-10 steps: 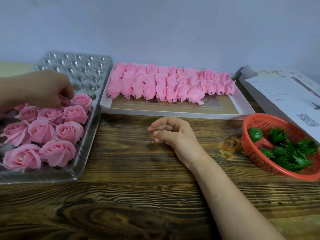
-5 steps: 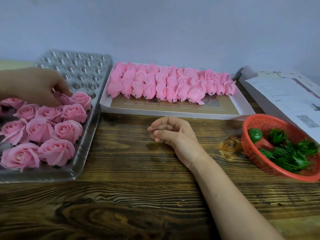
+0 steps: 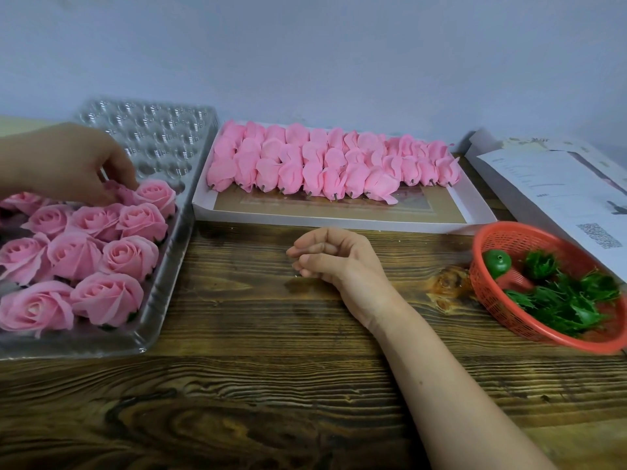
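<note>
my left hand (image 3: 68, 161) is over the far part of the clear tray (image 3: 159, 313) on the left of the wooden table (image 3: 271, 374). its thumb and fingers are bent down round a pink rose (image 3: 118, 193) in the back row, pinching it. most of that flower is hidden under the hand, so i cannot tell whether it is seated in its cup or lifted. it sits just beside the corner rose, touching it. the other roses (image 3: 129, 257) fill the near half of the tray in tight rows, petals pressed against each other. the far cups of the tray are bare plastic.

my right hand (image 3: 336, 259) rests on the table in the middle, well apart from the tray. its fingers are loosely curled and hold nothing.

behind it lies a white box (image 3: 339, 220) with rows of pink buds (image 3: 325, 164) along its far side. at the right edge a red basket (image 3: 488, 300) holds green leaf pieces (image 3: 570, 303), and papers (image 3: 556, 191) lie behind the basket.
</note>
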Action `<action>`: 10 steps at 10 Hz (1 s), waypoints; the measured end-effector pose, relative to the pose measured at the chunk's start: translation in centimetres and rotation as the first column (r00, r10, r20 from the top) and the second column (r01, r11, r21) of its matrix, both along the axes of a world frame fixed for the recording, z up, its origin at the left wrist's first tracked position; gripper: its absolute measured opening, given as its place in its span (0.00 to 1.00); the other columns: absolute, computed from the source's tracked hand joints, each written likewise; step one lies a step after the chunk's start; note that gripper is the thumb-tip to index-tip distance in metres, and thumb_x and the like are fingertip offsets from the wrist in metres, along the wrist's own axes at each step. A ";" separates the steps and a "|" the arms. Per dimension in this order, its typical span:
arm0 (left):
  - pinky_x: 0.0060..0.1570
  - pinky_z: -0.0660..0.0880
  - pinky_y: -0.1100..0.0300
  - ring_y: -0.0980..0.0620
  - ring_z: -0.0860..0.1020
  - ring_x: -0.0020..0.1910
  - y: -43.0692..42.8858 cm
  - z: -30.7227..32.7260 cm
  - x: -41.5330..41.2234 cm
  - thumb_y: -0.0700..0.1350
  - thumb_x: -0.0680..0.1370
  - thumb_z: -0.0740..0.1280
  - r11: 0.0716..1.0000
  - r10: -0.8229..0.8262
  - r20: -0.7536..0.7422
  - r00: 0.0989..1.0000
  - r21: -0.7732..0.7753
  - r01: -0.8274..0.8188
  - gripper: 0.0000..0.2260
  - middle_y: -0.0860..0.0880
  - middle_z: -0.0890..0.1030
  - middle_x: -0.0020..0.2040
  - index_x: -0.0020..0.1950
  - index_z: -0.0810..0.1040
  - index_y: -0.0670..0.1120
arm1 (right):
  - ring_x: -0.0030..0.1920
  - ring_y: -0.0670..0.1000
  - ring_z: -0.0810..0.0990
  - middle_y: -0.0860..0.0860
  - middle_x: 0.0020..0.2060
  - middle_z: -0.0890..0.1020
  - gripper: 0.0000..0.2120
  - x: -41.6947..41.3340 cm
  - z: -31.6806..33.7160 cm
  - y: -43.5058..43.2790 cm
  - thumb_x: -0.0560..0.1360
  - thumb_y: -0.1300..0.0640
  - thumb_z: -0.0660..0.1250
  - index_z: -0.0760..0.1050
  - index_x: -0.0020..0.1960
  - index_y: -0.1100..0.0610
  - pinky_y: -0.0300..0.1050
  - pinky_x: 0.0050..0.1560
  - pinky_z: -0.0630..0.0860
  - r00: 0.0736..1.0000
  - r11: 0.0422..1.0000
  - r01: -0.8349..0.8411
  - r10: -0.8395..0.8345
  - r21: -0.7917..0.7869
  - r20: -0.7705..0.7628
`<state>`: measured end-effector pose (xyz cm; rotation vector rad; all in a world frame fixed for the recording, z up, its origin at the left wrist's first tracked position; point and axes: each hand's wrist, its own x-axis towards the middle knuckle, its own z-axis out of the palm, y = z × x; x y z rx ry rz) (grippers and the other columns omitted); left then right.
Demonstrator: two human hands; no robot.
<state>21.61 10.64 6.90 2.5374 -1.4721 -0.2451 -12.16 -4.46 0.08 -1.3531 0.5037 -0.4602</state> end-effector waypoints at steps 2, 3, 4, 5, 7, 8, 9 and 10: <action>0.40 0.74 0.58 0.64 0.76 0.28 -0.4 -0.4 0.0 0.36 0.59 0.82 0.998 0.003 0.129 0.992 0.057 -0.010 0.24 0.67 0.75 0.23 0.25 0.75 0.63 | 0.44 0.54 0.81 0.56 0.44 0.86 0.11 -0.1 0.1 0.0 0.65 0.63 0.71 0.81 0.47 0.59 0.43 0.47 0.79 1.000 1.000 -0.004 0.004 -0.003 -0.007; 0.36 0.71 0.61 0.70 0.72 0.27 -0.3 -0.8 -0.1 0.37 0.57 0.83 0.996 -0.062 0.176 0.982 0.067 0.050 0.27 0.69 0.71 0.20 0.24 0.72 0.64 | 0.44 0.54 0.81 0.56 0.44 0.86 0.11 -0.1 0.2 0.0 0.65 0.63 0.71 0.81 0.47 0.59 0.42 0.47 0.79 1.000 1.000 -0.005 0.004 -0.008 -0.011; 0.37 0.71 0.60 0.68 0.72 0.26 -0.2 -1.0 0.1 0.36 0.57 0.83 0.998 -0.059 0.189 0.980 0.045 0.052 0.28 0.69 0.71 0.21 0.25 0.71 0.65 | 0.44 0.54 0.81 0.55 0.43 0.86 0.10 -0.1 0.1 0.0 0.65 0.63 0.71 0.81 0.46 0.59 0.41 0.45 0.79 1.000 1.000 0.000 0.000 -0.006 -0.011; 0.38 0.72 0.58 0.64 0.76 0.27 0.0 -1.0 0.9 0.36 0.60 0.81 0.999 -0.050 0.171 0.984 0.013 0.049 0.25 0.67 0.75 0.24 0.27 0.74 0.64 | 0.44 0.53 0.82 0.55 0.44 0.86 0.10 -0.1 0.1 0.0 0.65 0.63 0.71 0.81 0.46 0.58 0.42 0.46 0.78 1.000 1.000 0.001 -0.001 -0.009 -0.016; 0.39 0.77 0.54 0.59 0.83 0.35 0.8 -0.5 1.5 0.36 0.68 0.77 0.998 -0.055 -0.028 0.998 -0.013 0.055 0.18 0.59 0.84 0.37 0.45 0.82 0.60 | 0.45 0.53 0.82 0.55 0.44 0.86 0.10 -0.1 -0.1 -0.2 0.65 0.62 0.71 0.81 0.46 0.57 0.43 0.47 0.78 1.000 1.000 -0.008 0.008 -0.015 -0.018; 0.45 0.80 0.49 0.52 0.83 0.42 1.2 -0.4 1.0 0.39 0.72 0.76 0.999 -0.031 -0.108 0.994 -0.015 0.029 0.19 0.57 0.82 0.45 0.49 0.77 0.64 | 0.45 0.53 0.82 0.55 0.45 0.86 0.10 -0.1 -0.1 -0.3 0.65 0.62 0.71 0.81 0.47 0.57 0.44 0.47 0.78 1.000 1.000 -0.008 0.008 -0.019 -0.012; 0.54 0.78 0.44 0.48 0.82 0.44 1.6 -0.6 1.3 0.41 0.72 0.76 0.997 -0.009 -0.121 0.993 -0.082 -0.001 0.16 0.54 0.82 0.46 0.52 0.80 0.60 | 0.44 0.54 0.81 0.55 0.44 0.86 0.10 -0.1 -0.1 -0.3 0.65 0.62 0.71 0.81 0.47 0.57 0.44 0.47 0.78 1.000 1.000 -0.019 0.019 -0.016 0.006; 0.51 0.77 0.43 0.44 0.81 0.44 2.0 -0.5 1.8 0.44 0.70 0.78 0.967 0.064 -0.109 0.992 -0.240 -0.088 0.12 0.48 0.84 0.45 0.49 0.83 0.58 | 0.45 0.55 0.81 0.56 0.44 0.86 0.11 -0.2 0.0 -0.2 0.65 0.62 0.71 0.81 0.47 0.58 0.44 0.48 0.78 1.000 1.000 -0.006 0.006 0.015 0.010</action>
